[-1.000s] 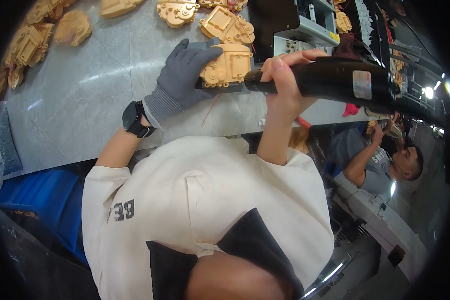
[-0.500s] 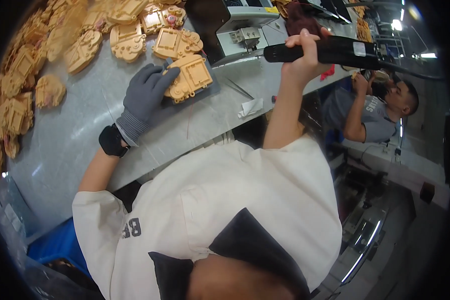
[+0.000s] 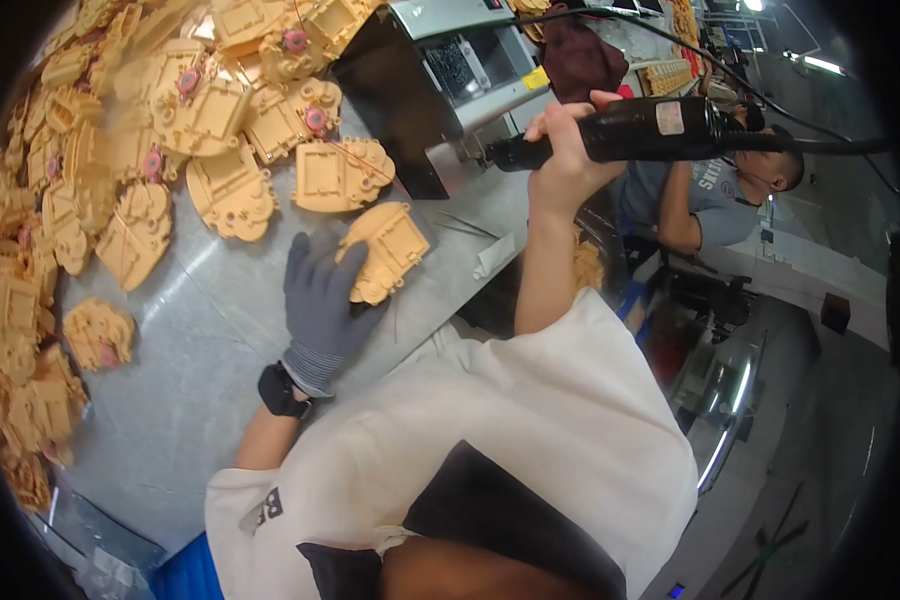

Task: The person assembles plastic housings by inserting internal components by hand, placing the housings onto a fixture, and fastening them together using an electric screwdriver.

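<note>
My left hand [image 3: 328, 295], in a grey glove, is at the left edge of a yellow-orange plastic housing [image 3: 390, 250], its index finger and thumb around that edge. The housing is a moulded part with a square frame and small round bosses, lying on the metal tabletop. Raised to the right, my bare right hand [image 3: 568, 150] is wrapped round a black corded electric screwdriver [image 3: 635, 130]. The tool is held roughly level, well apart from the housing; no bit can be made out at its left end.
Many similar housings [image 3: 205, 110], some with pink round parts and thin wires, heap along the left and far side of the table [image 3: 210, 350]. Behind stands a grey and black machine [image 3: 470, 60]. Tweezers [image 3: 467, 225] and white paper [image 3: 494, 257] lie near the edge. A co-worker [image 3: 710, 200] sits right.
The view has shifted, so the table sits lower. My left hand stays at the housing, which looks turned slightly. My right hand still holds the screwdriver, raised.
</note>
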`<state>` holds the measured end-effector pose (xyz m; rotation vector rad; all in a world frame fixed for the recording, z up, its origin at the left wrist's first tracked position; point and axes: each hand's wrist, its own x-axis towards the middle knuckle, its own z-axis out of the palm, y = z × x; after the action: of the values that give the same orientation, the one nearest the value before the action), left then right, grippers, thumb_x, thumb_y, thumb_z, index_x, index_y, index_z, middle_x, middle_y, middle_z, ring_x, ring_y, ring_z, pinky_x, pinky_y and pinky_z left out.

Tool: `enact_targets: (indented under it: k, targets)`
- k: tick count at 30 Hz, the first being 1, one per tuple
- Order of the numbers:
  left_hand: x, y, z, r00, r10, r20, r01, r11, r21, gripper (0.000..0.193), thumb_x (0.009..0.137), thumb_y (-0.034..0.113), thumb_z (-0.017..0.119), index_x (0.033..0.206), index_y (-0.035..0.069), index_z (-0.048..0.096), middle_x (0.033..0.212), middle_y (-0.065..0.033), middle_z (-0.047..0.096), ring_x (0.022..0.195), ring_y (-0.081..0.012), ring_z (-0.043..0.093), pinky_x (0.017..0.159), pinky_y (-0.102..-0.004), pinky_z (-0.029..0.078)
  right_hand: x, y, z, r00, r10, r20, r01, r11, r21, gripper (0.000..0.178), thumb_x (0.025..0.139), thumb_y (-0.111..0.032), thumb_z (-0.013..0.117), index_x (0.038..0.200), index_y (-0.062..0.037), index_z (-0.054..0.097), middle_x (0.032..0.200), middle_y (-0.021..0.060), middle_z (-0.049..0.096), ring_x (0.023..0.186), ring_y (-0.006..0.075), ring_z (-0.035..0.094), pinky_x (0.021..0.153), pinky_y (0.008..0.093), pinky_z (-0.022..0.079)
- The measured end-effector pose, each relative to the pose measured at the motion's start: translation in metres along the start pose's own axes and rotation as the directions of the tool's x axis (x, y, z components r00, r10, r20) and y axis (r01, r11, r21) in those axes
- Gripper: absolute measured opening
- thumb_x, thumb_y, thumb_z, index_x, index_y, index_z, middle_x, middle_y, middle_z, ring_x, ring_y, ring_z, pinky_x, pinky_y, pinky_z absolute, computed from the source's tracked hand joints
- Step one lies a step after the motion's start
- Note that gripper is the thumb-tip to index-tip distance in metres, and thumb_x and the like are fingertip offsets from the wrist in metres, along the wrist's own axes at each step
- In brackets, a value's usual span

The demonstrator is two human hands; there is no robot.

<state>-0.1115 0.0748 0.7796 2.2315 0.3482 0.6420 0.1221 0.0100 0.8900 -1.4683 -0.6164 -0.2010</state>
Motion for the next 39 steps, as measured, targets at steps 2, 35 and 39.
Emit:
enact_targets:
  k: [2, 35, 39]
  targets:
    - [-0.002, 0.002, 0.003, 0.999, 0.026, -0.037, -0.025, 0.999, 0.034, 0.068, 0.057, 0.020, 0.077, 0.118, 0.005, 0.048, 0.102, -0.0140, 0.057, 0.100, -0.0335, 0.053, 0.100, -0.0529, 0.031, 0.000, 0.002, -0.011, 1.000, -0.018, 0.000, 0.018, 0.997, 0.068, 0.033, 0.069, 0.007, 0.056, 0.099, 0.0053, 0.042, 0.055, 0.0059, 0.055, 0.047, 0.0119, 0.052, 0.054, 0.0234, 0.044]
    - [-0.005, 0.003, -0.010, 0.999, -0.037, 0.018, 0.036, 0.998, 0.058, 0.079, 0.059, 0.030, 0.081, 0.124, 0.004, 0.046, 0.113, -0.0157, 0.055, 0.107, -0.0372, 0.049, 0.094, -0.0411, 0.039, -0.040, -0.037, -0.029, 0.988, 0.054, 0.145, -0.097, 0.945, 0.311, 0.041, 0.071, 0.006, 0.055, 0.109, 0.0045, 0.041, 0.057, 0.0054, 0.050, 0.046, 0.0142, 0.050, 0.052, 0.0276, 0.044]
    - [-0.004, 0.001, -0.007, 0.997, 0.048, -0.061, -0.047, 0.999, 0.025, 0.073, 0.059, 0.030, 0.079, 0.121, 0.006, 0.048, 0.115, -0.0126, 0.056, 0.102, -0.0359, 0.052, 0.096, -0.0428, 0.038, -0.096, -0.067, -0.013, 0.921, 0.023, 0.388, -0.217, 0.858, 0.465, 0.066, 0.071, 0.003, 0.051, 0.131, 0.0000, 0.021, 0.060, 0.0061, 0.045, 0.047, 0.0167, 0.047, 0.054, 0.0343, 0.044]
